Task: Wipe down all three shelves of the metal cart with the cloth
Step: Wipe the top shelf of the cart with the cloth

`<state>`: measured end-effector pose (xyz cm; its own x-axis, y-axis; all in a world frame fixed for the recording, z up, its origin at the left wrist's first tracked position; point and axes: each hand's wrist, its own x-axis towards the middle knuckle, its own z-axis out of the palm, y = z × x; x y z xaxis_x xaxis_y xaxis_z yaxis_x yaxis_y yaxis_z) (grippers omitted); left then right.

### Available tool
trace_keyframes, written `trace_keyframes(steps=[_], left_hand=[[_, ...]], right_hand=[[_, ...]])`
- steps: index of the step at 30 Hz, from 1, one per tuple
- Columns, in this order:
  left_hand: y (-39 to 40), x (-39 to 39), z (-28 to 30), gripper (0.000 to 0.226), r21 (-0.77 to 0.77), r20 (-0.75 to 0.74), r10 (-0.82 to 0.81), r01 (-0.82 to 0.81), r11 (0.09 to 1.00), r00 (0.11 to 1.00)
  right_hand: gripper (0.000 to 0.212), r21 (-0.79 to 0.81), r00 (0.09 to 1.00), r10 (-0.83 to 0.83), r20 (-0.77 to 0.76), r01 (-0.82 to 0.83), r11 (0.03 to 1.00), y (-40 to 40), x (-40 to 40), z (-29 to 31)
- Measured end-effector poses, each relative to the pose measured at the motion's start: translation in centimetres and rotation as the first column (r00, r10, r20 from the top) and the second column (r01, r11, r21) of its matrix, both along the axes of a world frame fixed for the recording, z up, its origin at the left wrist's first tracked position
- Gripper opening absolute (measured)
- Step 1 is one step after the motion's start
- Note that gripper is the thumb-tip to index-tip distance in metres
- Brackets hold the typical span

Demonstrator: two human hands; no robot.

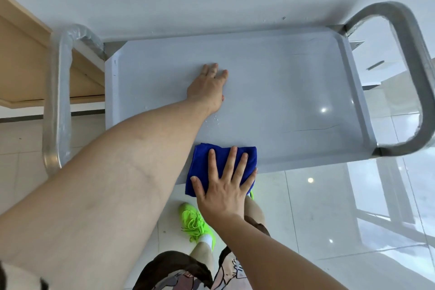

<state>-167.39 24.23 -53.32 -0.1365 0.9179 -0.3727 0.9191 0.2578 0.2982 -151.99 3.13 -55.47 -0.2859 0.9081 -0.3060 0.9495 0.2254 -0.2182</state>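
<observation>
The right hand [223, 186] lies flat on the blue cloth [221, 167], fingers straight and spread, and presses it down without curling around it. The cloth is folded and sits on the near edge of the top shelf [294, 92] of the metal cart [400, 77]; a part of it, under the palm, hangs over the rim toward the person. The left hand [208, 85] rests further forward from the right hand, open, with the palm on the shelf surface, and holds nothing.

The main risk, in my judgement, is that the cloth slips off the near rim, because only flat pressure keeps it and part of it is already past the edge. A pull toward the body could drop it on the floor beside the green shoe [195, 221]. Small water drops [215, 120] lie just behind the left wrist; a wet surface may also let the left palm slide if it takes weight, and the cart may roll if it stands on wheels, which I cannot see.

To the right of the right hand the shelf is open up to the raised side wall and the handle [421, 73]. To the left, the left forearm crosses the way. The two lower shelves are hidden from this view.
</observation>
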Motion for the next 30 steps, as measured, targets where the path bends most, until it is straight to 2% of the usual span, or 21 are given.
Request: trace_keyframes(steps=[3, 6, 15, 20, 30], left_hand=[[-1.3, -0.2, 0.3, 0.072, 0.067, -0.024, 0.024, -0.022, 0.998, 0.999], [-3.1, -2.6, 0.3, 0.073, 0.059, 0.007, 0.006, -0.006, 0.998, 1.000], [-6.1, -10.5, 0.2, 0.064, 0.019, -0.165, 0.135, -0.133, 0.991, 0.977], [-5.7, -11.1, 0.0, 0.064, -0.001, -0.157, 0.187, -0.190, 0.982, 0.970], [-6.4, -11.4, -1.0, 0.064, 0.123, -0.055, 0.261, -0.252, 0.960, 0.964]], right_hand=[[0.077, 0.005, 1.000, -0.004, -0.007, 0.004, 1.000, -0.2, -1.8, 0.0], [0.082, 0.024, 1.000, 0.010, 0.028, -0.011, 1.000, 1.2, -2.7, -0.1], [0.086, 0.093, 0.998, 0.051, 0.034, -0.054, 0.994, 4.1, -4.1, -0.9], [0.084, 0.103, 0.997, 0.079, 0.016, -0.080, 0.991, 8.1, -5.6, -1.1], [0.084, 0.104, 0.998, 0.067, 0.020, -0.068, 0.992, 20.4, -11.6, -2.0]])
